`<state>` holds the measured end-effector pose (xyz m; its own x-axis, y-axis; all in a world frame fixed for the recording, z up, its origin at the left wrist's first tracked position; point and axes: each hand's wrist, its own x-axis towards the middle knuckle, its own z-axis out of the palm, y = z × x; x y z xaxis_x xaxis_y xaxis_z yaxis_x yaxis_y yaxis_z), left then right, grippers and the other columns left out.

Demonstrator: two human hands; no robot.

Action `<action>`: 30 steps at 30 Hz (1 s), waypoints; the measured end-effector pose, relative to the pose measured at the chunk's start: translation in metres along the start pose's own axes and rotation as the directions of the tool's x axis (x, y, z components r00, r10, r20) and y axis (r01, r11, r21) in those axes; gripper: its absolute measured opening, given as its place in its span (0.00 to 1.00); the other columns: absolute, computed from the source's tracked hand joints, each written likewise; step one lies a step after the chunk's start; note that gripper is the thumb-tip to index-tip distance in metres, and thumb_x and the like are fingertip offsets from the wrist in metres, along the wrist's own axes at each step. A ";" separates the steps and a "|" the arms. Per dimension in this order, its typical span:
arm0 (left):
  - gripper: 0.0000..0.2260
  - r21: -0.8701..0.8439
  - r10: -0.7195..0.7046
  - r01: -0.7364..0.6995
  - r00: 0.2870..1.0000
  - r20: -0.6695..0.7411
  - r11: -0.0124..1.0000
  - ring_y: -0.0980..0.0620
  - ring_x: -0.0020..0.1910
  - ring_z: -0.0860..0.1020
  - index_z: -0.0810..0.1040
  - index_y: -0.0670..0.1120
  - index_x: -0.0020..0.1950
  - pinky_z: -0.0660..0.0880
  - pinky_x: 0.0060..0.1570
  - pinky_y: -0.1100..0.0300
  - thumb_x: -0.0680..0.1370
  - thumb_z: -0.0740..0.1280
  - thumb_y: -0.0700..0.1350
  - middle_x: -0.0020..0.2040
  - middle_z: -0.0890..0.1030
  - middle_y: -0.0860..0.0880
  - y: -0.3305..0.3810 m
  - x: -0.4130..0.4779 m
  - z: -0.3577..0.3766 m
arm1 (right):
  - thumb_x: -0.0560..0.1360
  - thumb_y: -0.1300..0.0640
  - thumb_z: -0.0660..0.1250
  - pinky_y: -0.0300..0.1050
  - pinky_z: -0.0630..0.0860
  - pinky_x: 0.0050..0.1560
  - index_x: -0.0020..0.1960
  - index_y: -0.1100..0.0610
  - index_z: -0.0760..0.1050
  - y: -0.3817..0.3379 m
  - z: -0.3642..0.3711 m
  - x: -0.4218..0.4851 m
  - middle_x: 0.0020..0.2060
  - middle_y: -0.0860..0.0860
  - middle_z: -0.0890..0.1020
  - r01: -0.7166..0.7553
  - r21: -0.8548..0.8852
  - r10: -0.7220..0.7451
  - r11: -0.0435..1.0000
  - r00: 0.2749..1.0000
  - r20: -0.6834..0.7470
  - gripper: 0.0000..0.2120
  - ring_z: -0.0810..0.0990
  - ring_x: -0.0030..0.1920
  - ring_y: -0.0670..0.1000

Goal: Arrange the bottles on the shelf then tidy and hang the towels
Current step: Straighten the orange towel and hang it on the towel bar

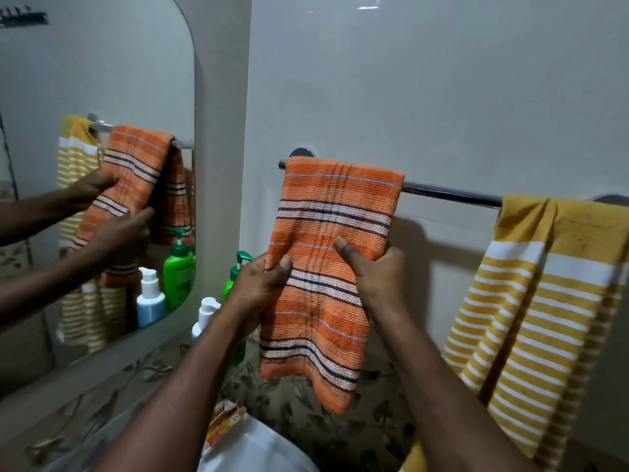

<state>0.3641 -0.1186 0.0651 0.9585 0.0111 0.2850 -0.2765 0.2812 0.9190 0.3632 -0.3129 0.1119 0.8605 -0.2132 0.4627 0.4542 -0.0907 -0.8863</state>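
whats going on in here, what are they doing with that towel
A person is tidying the orange striped towel, which hangs draped over the towel bar. The left hand grips its left edge and the right hand grips its right edge, thumbs in front. A yellow striped towel hangs bunched at the bar's right end. A green pump bottle and a white bottle stand by the mirror, partly hidden behind the left arm.

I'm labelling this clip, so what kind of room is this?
Most likely a bathroom: a wall mirror, a white sink, a towel rail holding an orange towel and a yellow towel, and a green pump bottle near the mirror.
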 end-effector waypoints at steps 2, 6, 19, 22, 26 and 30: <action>0.18 0.051 0.005 -0.006 1.000 0.006 0.999 0.39 0.55 0.86 0.80 0.45 0.66 0.83 0.54 0.45 0.80 0.69 0.53 0.57 0.87 0.42 0.000 0.000 -0.002 | 0.65 0.40 0.83 0.62 0.86 0.46 0.45 0.56 0.85 0.000 0.000 -0.001 0.40 0.50 0.89 -0.019 -0.015 0.018 1.000 0.999 -0.039 0.22 0.89 0.40 0.53; 0.29 0.192 0.021 -0.028 0.999 0.040 0.981 0.50 0.55 0.86 0.77 0.52 0.67 0.83 0.54 0.53 0.69 0.82 0.51 0.58 0.87 0.51 -0.008 -0.005 -0.006 | 0.60 0.33 0.81 0.63 0.86 0.49 0.50 0.57 0.84 0.002 0.000 0.000 0.43 0.52 0.89 -0.037 0.050 0.039 0.998 0.999 -0.035 0.32 0.89 0.43 0.55; 0.13 0.068 0.024 -0.022 0.999 -0.027 0.997 0.42 0.54 0.87 0.80 0.46 0.65 0.83 0.54 0.48 0.80 0.71 0.45 0.57 0.88 0.44 -0.028 -0.018 -0.006 | 0.54 0.20 0.76 0.59 0.85 0.43 0.43 0.59 0.84 0.048 -0.004 -0.037 0.37 0.51 0.88 -0.160 -0.085 0.147 0.983 0.979 -0.141 0.43 0.88 0.38 0.54; 0.23 0.225 -0.009 0.008 1.000 0.004 0.974 0.49 0.54 0.87 0.78 0.51 0.65 0.82 0.54 0.54 0.72 0.78 0.48 0.57 0.88 0.50 -0.035 -0.029 -0.009 | 0.57 0.22 0.77 0.60 0.86 0.45 0.46 0.59 0.85 0.053 -0.004 -0.041 0.39 0.52 0.89 -0.193 -0.059 0.188 0.979 0.979 -0.081 0.40 0.89 0.41 0.56; 0.23 0.288 -0.053 0.087 0.991 -0.122 0.954 0.49 0.52 0.87 0.79 0.51 0.64 0.82 0.53 0.54 0.70 0.80 0.45 0.54 0.88 0.50 -0.055 -0.038 -0.014 | 0.57 0.28 0.82 0.59 0.85 0.50 0.48 0.57 0.84 0.080 -0.006 -0.069 0.43 0.50 0.89 -0.305 -0.177 0.316 0.936 0.948 0.034 0.35 0.88 0.44 0.52; 0.15 0.261 -0.097 0.141 0.980 -0.174 0.955 0.43 0.55 0.86 0.80 0.52 0.64 0.82 0.57 0.43 0.79 0.73 0.40 0.55 0.88 0.48 -0.060 -0.035 -0.018 | 0.64 0.37 0.83 0.49 0.84 0.43 0.43 0.54 0.82 0.090 -0.012 -0.085 0.38 0.47 0.87 -0.292 -0.330 0.294 0.898 0.955 -0.044 0.22 0.85 0.38 0.47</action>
<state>0.3486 -0.1185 -0.0055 0.9783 0.1502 0.1426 -0.1471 0.0197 0.9889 0.3283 -0.3148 -0.0068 0.9450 -0.2731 0.1801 0.0804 -0.3398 -0.9371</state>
